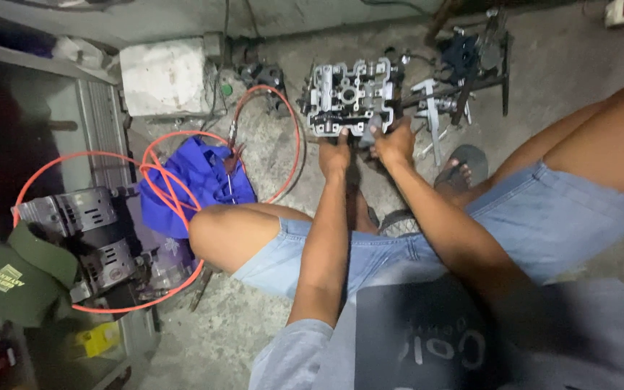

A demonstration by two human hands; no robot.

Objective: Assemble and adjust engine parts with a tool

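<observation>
You sat low over the concrete floor [283,65], knees apart, with the cylinder head [350,96] lying on the floor ahead of you, between your feet and the wall. Your left hand [335,154] and right hand [394,143] both met its near edge. The fingers of each hand were curled against the casting at that edge; whether they were fully closed around it could not be told from this view.

The cylinder head was a bare metal casting, so judge it heavy, rigid and hard-edged, and possibly slick with oil. It would be best held by two hands at opposite sides of the outer body, not by the thin projecting parts on its upper face.

An orange hose [175,180] looped across the floor to your left, over a blue cloth [204,180]. A dark engine block [92,231] and a green cap [23,278] lay further left. Loose metal tools [431,108] lay just right of the cylinder head.
</observation>
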